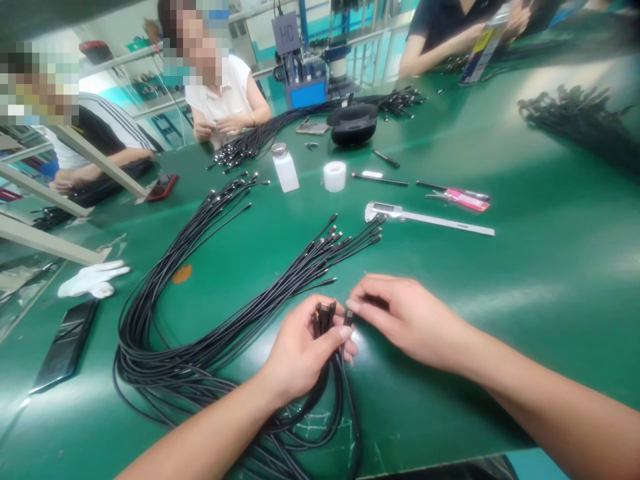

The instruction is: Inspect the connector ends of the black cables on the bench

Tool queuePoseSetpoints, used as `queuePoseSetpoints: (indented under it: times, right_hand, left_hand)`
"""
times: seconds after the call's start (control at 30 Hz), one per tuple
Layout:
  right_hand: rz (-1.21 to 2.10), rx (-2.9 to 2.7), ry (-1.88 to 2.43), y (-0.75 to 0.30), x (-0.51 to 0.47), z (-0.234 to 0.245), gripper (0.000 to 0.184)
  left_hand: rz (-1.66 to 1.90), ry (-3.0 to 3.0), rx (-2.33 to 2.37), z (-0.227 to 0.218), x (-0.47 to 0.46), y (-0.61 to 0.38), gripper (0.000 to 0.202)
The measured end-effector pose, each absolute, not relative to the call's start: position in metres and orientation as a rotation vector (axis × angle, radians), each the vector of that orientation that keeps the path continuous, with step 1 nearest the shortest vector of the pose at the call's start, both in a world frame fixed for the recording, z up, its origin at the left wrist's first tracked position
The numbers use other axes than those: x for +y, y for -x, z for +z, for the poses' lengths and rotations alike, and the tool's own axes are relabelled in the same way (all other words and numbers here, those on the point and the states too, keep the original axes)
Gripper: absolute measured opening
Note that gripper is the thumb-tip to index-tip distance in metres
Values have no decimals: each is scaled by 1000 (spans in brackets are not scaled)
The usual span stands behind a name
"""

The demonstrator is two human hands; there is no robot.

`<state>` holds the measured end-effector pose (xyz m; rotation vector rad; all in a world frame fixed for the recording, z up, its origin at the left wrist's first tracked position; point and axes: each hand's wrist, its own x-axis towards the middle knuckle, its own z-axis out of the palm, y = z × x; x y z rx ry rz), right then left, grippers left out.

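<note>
My left hand is closed round a small bunch of black cable ends, connectors pointing up. My right hand pinches one connector right beside that bunch, fingertips touching it. The held cables run down into a large looped bundle of black cables lying on the green table. Another fan of cable ends lies just beyond my hands, and a further fan points toward the back.
A caliper, pens, a pink-handled tool, white tape roll, white bottle and black case lie beyond. White glove and dark phone at left. Other people sit at the far side.
</note>
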<state>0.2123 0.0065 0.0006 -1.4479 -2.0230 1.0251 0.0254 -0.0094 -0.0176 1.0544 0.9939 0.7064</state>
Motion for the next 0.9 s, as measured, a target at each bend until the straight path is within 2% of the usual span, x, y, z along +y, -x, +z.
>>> queuePoseSetpoints:
  times: [0.17, 0.3, 0.37, 0.57, 0.63, 0.77, 0.9]
  right_hand:
    - [875, -1976, 1570, -220, 9, 1, 35]
    - [1059, -2044, 1329, -215, 6, 4, 20]
    - [1119, -2090, 1280, -215, 5, 6, 19]
    - [1141, -2339, 1466, -239, 11, 12, 39]
    - [1136, -2328, 1536, -244, 12, 11, 36]
    - [1161, -2228, 1560, -239, 10, 7, 13]
    - [1204, -2194, 1466, -230, 7, 7, 17]
  left_hand:
    - [703, -1027, 996, -18, -9, -25, 33]
    - [708, -1007, 951, -19, -8, -25, 33]
    - [717, -973, 925, -20, -7, -25, 35]
    - [739, -845, 961, -21, -2, -22, 34]
    - [725, -802, 962, -21, 0, -21, 33]
    - [688, -719, 951, -23, 3, -18, 36]
    - [698, -684, 932, -24, 2, -18, 38]
